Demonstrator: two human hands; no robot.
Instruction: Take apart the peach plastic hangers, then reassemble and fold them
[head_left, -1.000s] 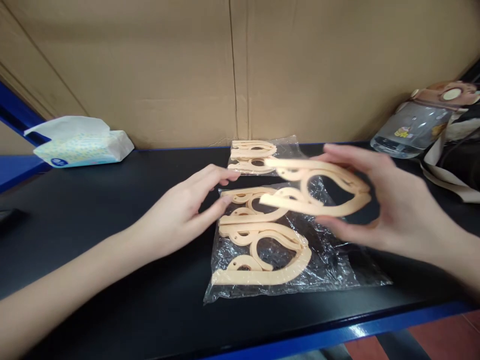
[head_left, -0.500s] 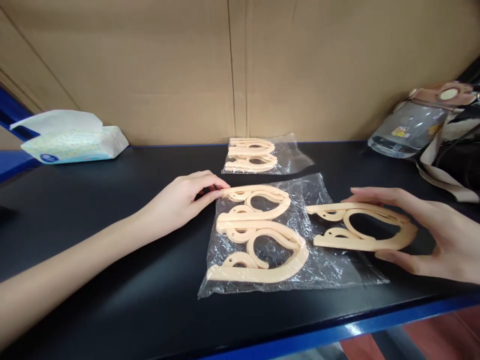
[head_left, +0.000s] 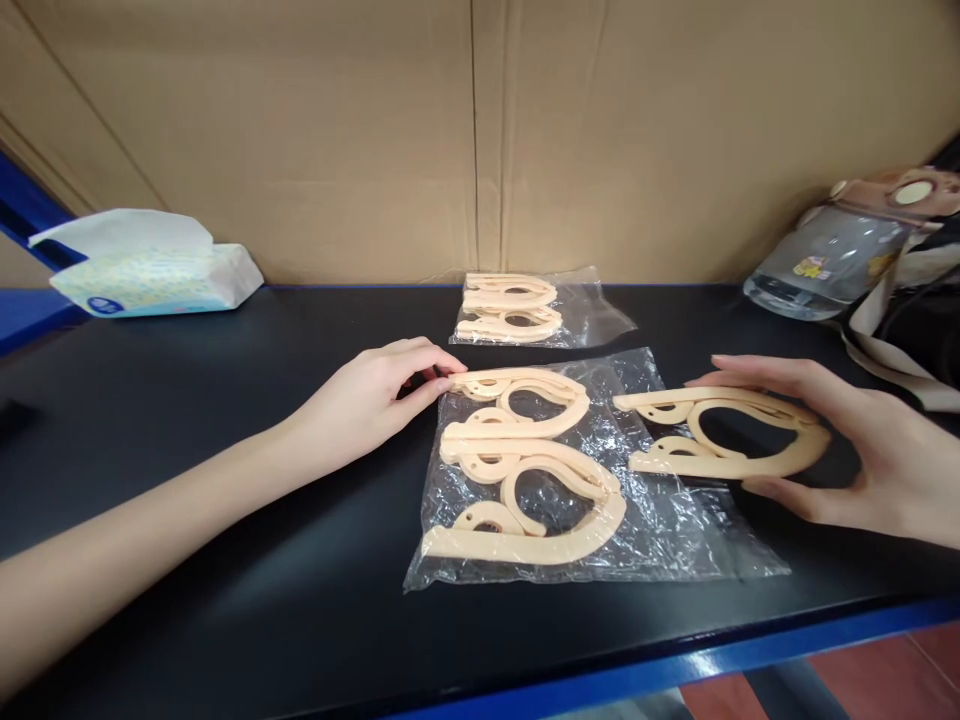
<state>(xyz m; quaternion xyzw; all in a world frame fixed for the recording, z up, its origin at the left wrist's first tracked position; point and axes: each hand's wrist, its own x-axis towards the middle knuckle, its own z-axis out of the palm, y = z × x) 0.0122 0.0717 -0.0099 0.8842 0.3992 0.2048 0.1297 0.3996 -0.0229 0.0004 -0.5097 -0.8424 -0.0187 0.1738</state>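
Note:
A clear plastic bag [head_left: 667, 545] lies flat on the black table with beige folding clothes hangers [head_left: 551, 548] folded up inside it. My left hand [head_left: 397, 385] pinches the bag's far left corner, at the tip of the rear hanger. Another beige folded hanger [head_left: 780, 465] is in my right hand [head_left: 847, 450], gripped by its curved end between the thumb and the fingers. Its two straight ends point left, over the right-hand part of the bag. Whether those ends are inside the bag's mouth or above it, I cannot tell.
Behind, a second clear bag [head_left: 592, 310] holds more folded hangers. A tissue pack [head_left: 161, 280] stands at the back left. A water bottle [head_left: 832, 255] with a strap leans at the back right. Cardboard [head_left: 337, 140] walls the rear; a blue edge [head_left: 675, 668] borders the front.
My right hand has moved the hanger slightly away from me and a little left relative to the bag. My left hand keeps its hold on the bag's corner. The view has shifted slightly.

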